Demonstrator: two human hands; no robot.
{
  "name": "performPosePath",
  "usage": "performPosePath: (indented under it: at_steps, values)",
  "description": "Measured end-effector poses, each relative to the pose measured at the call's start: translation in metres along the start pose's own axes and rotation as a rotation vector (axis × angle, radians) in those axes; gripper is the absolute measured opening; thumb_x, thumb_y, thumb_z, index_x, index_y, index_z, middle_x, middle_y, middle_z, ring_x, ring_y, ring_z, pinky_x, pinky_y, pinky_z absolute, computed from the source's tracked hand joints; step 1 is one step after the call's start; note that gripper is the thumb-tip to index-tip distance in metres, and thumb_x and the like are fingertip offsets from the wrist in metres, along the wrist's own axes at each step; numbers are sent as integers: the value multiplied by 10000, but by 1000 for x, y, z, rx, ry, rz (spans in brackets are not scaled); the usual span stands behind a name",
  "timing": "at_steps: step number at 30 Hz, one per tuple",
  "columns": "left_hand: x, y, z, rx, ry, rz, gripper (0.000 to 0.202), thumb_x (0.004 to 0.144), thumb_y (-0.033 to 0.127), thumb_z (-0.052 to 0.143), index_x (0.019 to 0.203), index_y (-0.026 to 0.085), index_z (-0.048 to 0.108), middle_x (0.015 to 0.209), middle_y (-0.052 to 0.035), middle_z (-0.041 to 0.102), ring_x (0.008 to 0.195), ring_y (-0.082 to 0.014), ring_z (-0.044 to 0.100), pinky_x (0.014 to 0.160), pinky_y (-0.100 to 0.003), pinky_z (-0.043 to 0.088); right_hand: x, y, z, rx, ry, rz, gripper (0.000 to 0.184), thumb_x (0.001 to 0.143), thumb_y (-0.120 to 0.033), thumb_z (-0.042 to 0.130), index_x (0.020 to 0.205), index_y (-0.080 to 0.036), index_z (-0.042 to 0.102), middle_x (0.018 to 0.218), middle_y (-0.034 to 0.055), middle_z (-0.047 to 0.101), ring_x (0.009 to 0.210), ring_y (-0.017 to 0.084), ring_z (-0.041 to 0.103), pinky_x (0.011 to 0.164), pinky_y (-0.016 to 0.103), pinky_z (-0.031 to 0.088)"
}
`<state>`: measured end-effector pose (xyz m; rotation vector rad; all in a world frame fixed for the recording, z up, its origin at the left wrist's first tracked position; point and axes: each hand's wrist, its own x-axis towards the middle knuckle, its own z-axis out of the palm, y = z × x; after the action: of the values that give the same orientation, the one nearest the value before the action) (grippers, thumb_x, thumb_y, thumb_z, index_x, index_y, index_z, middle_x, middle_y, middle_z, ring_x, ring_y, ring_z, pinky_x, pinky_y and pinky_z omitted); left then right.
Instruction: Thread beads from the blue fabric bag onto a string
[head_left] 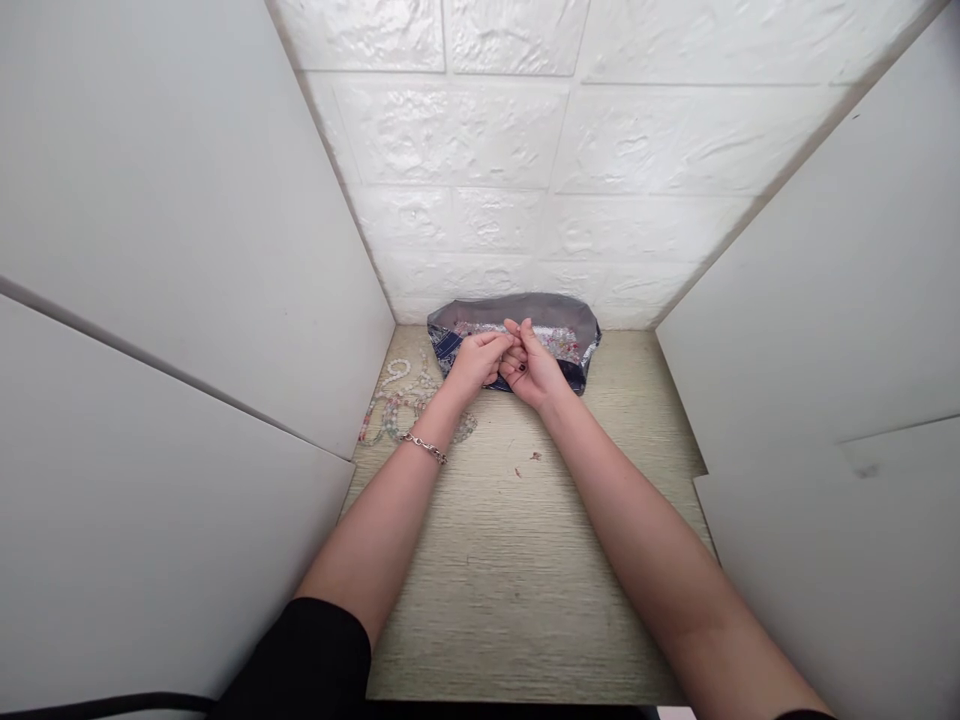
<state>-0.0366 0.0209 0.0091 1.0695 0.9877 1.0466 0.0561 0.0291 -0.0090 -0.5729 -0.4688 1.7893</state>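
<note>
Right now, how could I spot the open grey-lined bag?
Find the white brick-patterned wall, then the pale grained tabletop below. Where they meet sits the bag: a single wide container, unlike the thin bead strands on its left.

A pale, grained table (517,580) bears an open bag (532,308) at its far end. Bead strings (391,413) lie left; reddish bits (535,456) lie nearer.

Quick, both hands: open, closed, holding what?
Left hand: closed in a pinch at the right hand's fingers; anything held is too small to tell.
Right hand: palm up, fingers curled, small dark item there; grip unclear.
</note>
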Motion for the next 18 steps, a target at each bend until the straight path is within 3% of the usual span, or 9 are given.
performPosePath:
  at_steps: [18]
  values:
    - [0,0,0,-1,25,13,132,703,262,516,691,134,545,441,66,422,289,2,245,296,-159,154,1,0,1,29,-1,-5,205,809,-327,460,820,-150,563,446,-85,279,353,17,196,350,131,227]
